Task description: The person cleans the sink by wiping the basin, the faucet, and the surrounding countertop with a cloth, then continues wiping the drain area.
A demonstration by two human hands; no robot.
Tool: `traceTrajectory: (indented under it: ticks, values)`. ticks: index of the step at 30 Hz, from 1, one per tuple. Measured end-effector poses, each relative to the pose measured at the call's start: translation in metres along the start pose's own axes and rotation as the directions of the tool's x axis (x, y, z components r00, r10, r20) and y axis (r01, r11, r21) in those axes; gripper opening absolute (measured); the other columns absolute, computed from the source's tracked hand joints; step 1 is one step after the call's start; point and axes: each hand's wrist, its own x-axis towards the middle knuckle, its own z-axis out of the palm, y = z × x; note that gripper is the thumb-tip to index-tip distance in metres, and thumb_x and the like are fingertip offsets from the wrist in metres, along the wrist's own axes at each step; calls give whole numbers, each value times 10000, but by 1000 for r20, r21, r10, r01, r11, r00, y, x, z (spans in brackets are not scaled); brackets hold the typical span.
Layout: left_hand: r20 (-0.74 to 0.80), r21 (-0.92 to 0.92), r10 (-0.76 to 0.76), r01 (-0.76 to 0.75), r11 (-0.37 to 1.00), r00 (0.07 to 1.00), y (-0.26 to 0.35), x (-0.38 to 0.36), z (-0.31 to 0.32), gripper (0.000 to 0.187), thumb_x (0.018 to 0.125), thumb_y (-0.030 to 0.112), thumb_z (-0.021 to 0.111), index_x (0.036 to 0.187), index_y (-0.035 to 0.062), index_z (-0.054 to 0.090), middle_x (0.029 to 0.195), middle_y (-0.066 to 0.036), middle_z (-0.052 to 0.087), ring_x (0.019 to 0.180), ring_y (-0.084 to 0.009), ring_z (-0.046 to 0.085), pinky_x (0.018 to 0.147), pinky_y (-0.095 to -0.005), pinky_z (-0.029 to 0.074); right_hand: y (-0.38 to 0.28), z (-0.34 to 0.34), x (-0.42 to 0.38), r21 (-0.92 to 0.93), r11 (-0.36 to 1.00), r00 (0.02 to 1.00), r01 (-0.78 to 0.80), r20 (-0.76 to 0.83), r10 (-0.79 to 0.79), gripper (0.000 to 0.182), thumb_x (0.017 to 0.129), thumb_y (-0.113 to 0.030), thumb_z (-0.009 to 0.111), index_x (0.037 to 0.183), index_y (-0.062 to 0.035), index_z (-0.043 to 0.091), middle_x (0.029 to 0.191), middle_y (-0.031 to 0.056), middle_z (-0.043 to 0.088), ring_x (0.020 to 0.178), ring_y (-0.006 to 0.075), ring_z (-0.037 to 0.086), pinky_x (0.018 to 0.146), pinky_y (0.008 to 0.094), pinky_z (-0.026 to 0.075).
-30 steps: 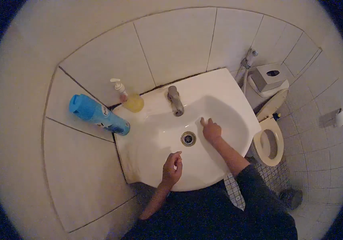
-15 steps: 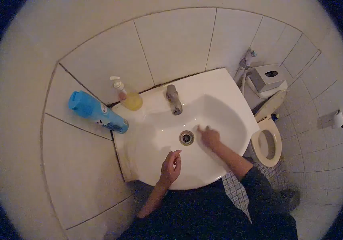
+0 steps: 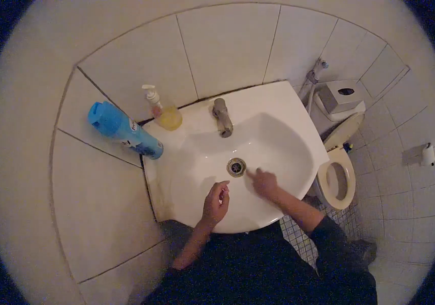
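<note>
Over the front of the white washbasin (image 3: 182, 188) are both my hands. My left hand (image 3: 216, 203) is below and left of the drain (image 3: 236, 167), its fingers curled toward the thumb with a gap between them and nothing visible inside. Just right of the drain is my right hand (image 3: 264, 183), its index finger stretched toward the drain and the other fingers bent; I see nothing held in it. Behind the drain stands the metal faucet (image 3: 222, 118).
At the basin's left rear stand a blue spray can (image 3: 126, 131) and a pump bottle (image 3: 168, 117) of yellow liquid. To the right are a toilet (image 3: 350, 178), a tissue box (image 3: 340, 95) on its tank, and a paper roll (image 3: 428, 154) on the wall.
My right hand has moved slightly down relative to the basin, its fingertip now beside the drain's lower right. The basin and faucet appear a little higher in view. My left hand keeps its curled shape.
</note>
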Motion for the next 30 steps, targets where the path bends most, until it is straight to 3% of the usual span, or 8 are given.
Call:
traceTrajectory:
  ticks: [3,6,12,18,20,22,24,30]
  values:
    - [-9,-2,-6,6,1000,1000,0,3,0,244,827,-4,457,1069,13,487,776,-58,493,625,-119,479,573,-243,425,17,-16,-10,39,999,998,7,-66,-5,478,760,-153,484,1223,-253,427,968,129,532,756,291,598,635,415,485]
    - [-33,-47,-36,35,998,999,-5,0,1,239,827,-5,457,1064,6,486,773,-56,489,620,-113,475,572,-243,422,43,-26,4,6,975,974,-222,-34,222,489,749,-151,495,1221,-257,426,975,122,539,767,287,601,628,418,482]
    - [-91,-86,-49,42,995,995,-11,2,0,234,835,0,453,1067,1,479,760,-55,489,603,-107,473,557,-235,429,-45,-14,-20,166,985,981,55,175,-85,542,749,-240,502,1276,-242,375,1082,138,528,874,305,592,708,435,483]
    - [-121,-84,-75,65,994,990,-6,-1,0,236,816,-12,458,1050,-1,492,784,-61,493,618,-108,475,559,-234,416,43,-49,-9,107,971,973,-214,110,202,474,721,-268,545,1187,-220,477,1010,135,571,809,298,607,679,439,485]
    - [-120,-73,-66,57,996,991,-4,2,0,237,817,-10,461,1052,0,493,787,-61,494,615,-109,475,559,-233,418,9,-8,-19,89,996,999,-31,-19,33,428,739,-199,526,1165,-217,496,934,128,588,795,289,598,647,421,475]
    - [-136,-139,-95,76,987,986,-5,1,0,234,823,6,471,1056,1,495,789,-65,500,614,-113,480,557,-234,424,-58,-27,-32,216,976,981,1,187,-42,511,707,-204,531,1209,-263,460,995,146,564,829,308,593,771,449,464]
    - [-141,-126,-97,80,989,985,-8,2,0,234,827,11,472,1060,0,494,787,-66,501,613,-114,482,555,-235,425,-62,-35,-33,259,966,989,21,138,-58,505,689,-219,542,1189,-249,480,957,131,580,822,302,597,723,442,478]
    - [-133,-111,-87,72,991,987,-11,0,1,232,840,24,464,1069,0,487,778,-67,503,609,-115,487,551,-236,426,11,-35,-19,99,977,976,-189,129,176,478,702,-316,570,1166,-227,498,956,115,577,766,279,609,648,403,496]
